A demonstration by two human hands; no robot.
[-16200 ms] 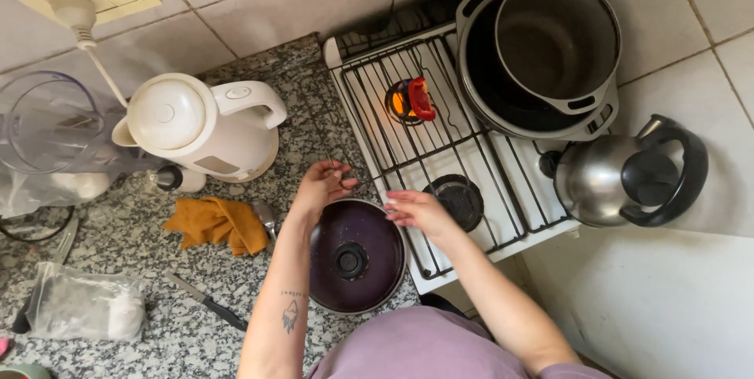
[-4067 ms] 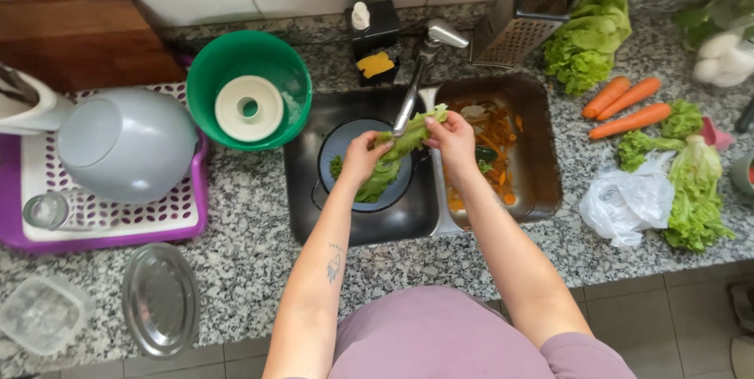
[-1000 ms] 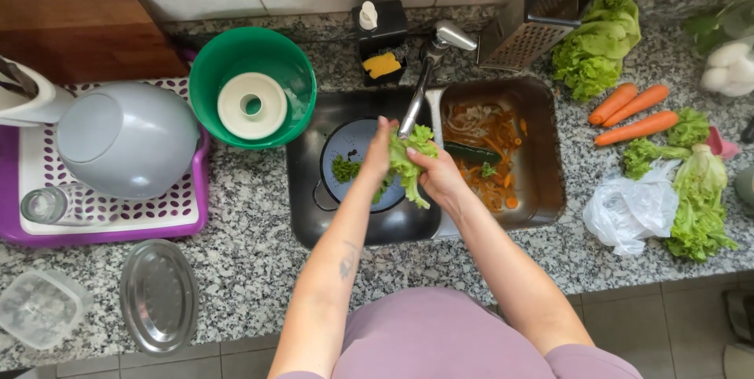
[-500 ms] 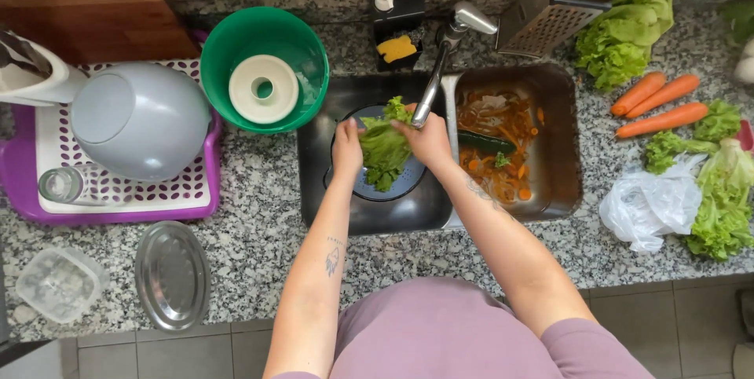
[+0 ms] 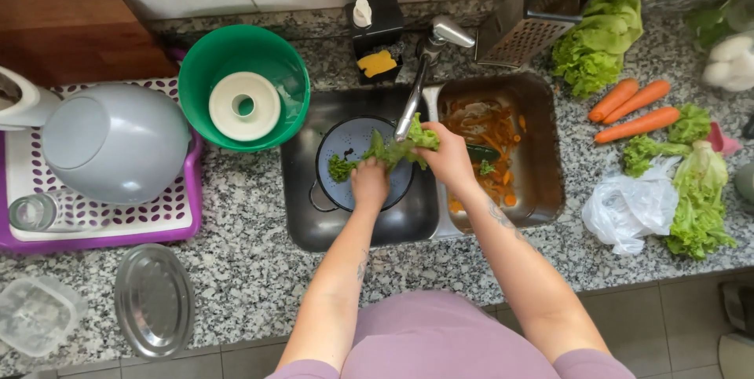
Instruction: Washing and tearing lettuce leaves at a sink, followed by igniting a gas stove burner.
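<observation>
Both hands are over the left basin of a steel double sink (image 5: 302, 214). My right hand (image 5: 449, 157) grips a green lettuce leaf (image 5: 399, 144) under the tap (image 5: 424, 65). My left hand (image 5: 369, 183) holds the leaf's lower end above a dark colander (image 5: 342, 142) that has bits of lettuce in it. The right basin (image 5: 542, 151) holds orange carrot peelings.
Left of the sink stand a green bowl (image 5: 204, 96) with a white insert, a grey bowl (image 5: 114, 143) on a purple drying rack, a steel tray (image 5: 153, 300) and a wooden board. Carrots (image 5: 636, 108), lettuce (image 5: 601, 37), a grater (image 5: 530, 25) and a plastic bag (image 5: 628, 206) lie to the right.
The leaf has been stretched out between the hands; my right hand moved up to the right under the tap, my left dropped lower over the colander.
</observation>
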